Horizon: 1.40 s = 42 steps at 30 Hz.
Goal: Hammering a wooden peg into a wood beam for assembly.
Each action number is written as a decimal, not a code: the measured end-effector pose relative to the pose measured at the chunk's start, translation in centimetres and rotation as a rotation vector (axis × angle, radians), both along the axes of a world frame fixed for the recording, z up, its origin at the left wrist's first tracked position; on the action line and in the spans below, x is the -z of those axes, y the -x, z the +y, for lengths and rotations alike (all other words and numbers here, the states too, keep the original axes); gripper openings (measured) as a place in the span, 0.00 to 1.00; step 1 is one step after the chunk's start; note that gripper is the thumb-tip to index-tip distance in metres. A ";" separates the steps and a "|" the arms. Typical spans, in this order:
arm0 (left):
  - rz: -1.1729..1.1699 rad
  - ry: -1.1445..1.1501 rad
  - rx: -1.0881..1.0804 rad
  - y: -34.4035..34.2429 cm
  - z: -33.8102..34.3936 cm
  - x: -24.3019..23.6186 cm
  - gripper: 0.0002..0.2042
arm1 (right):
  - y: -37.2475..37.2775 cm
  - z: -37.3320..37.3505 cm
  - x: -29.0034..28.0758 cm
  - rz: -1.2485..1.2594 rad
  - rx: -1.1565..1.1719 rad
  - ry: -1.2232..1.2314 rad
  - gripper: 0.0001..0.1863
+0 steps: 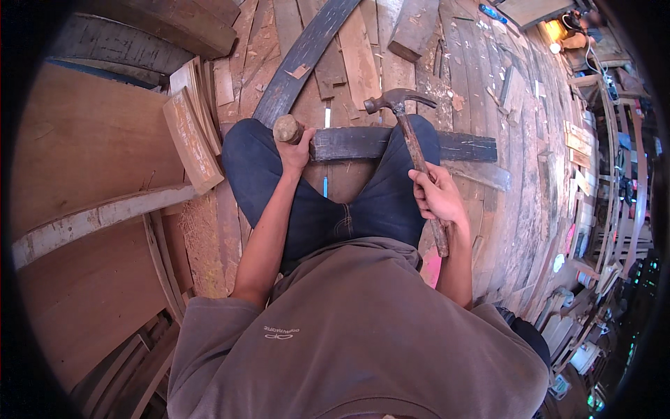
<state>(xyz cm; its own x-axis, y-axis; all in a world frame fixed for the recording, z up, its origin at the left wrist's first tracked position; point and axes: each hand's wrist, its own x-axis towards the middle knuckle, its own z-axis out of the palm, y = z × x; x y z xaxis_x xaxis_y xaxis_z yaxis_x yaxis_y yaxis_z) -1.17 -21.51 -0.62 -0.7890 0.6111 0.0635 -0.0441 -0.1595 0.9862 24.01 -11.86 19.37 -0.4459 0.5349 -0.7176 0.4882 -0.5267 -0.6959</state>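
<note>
My left hand (295,146) grips an upright round wooden piece (287,128), seen end-on, beside the left end of a dark weathered plank (349,142). The plank lies crosswise between my jeans-clad knees, and my right leg hides part of it. In my right hand (434,190) is a claw hammer (394,100) with a worn wooden handle, its head raised above my right knee. The fingers of that hand wrap round the middle of the handle.
Plywood panels (98,146) and leaning offcuts (188,136) stand at left. A long dark board (300,66) and loose planks (359,56) lie ahead on the wooden floor (513,209). Stacked timber, buckets and a lit lamp (555,31) line the right side.
</note>
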 end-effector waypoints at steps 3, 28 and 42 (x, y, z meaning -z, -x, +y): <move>-0.003 0.014 -0.006 -0.2 0.0 -0.6 0.10 | -0.1 -0.1 0.0 0.002 0.008 0.001 0.09; 0.121 0.059 -0.002 -0.5 -0.2 -0.2 0.12 | -1.6 0.4 0.4 0.011 0.010 0.037 0.08; 0.097 0.027 0.074 -0.6 0.5 0.5 0.13 | -1.1 0.1 0.5 0.010 -0.026 0.025 0.08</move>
